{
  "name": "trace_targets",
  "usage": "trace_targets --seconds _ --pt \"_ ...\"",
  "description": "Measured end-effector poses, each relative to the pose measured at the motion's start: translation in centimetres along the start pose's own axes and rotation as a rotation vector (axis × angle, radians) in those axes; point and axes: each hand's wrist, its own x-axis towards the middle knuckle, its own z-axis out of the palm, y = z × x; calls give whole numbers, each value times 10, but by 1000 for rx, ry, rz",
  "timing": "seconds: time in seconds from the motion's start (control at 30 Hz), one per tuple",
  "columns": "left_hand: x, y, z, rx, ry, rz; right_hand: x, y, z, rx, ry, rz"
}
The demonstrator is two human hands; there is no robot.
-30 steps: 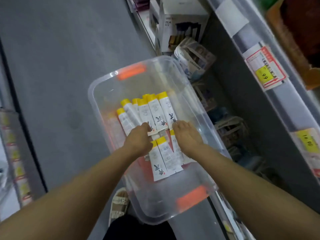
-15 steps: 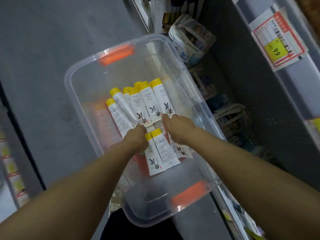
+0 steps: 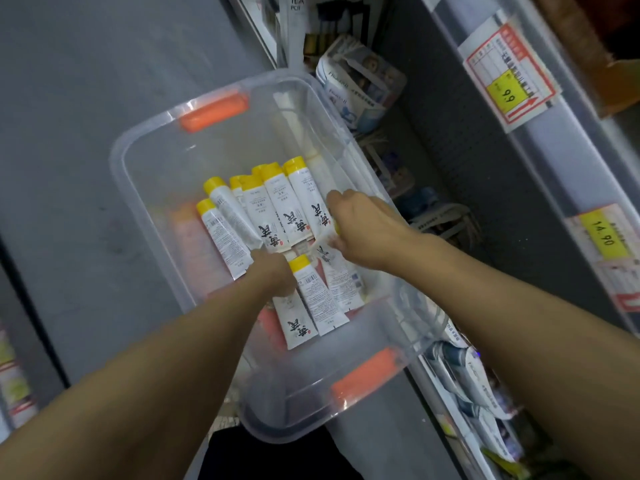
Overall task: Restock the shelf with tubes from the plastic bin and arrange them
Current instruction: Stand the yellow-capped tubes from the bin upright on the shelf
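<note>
Below me, both hands reach into the clear plastic bin (image 3: 145, 174) of yellow-capped tubes (image 3: 277, 209). My right hand (image 3: 363, 230) pinches one tube; my left hand (image 3: 273, 275) has its fingers hidden, so I cannot tell their state

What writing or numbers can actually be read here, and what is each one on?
"9.9": yellow patch of the upper price tag on the shelf rail, seen upside down.
"14.90": yellow lower price tag on the same rail.
"TEA POT": white box at the top, partly cut off.
Large black brush characters with a red seal: white tubes in the plastic bin; too stylised to read.
Small print on the tubes, tags and shelf packets: too small or blurred.
</note>
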Motion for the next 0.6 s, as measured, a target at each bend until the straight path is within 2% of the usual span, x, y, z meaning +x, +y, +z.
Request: trace_targets --seconds 0.07,0.2,0.3,0.37,0.47,0.53,0.6 --pt "-5 -3 -7 29 -13 39 -5 -2 -9 17 14 37" --pt "-40 -15 -42 54 68 80 -20 -12 -40 113 107 194" --pt "-65 -24 -76 -95 68 87 -32 -16 -65 307 189 384" --pt "-81 -29 -95 -312 43 76 -42 -18 -82 535 257 516" --pt "-109 -37 -121 -666 36 10 -57 -22 -107 1153 321 712" --pt "-127 -43 -136 -851 7 1 -68 -27 -121 1550 299 739" --pt "-145 -48 -150 -982 -60 22 -78 -33 -137 1750 258 686"
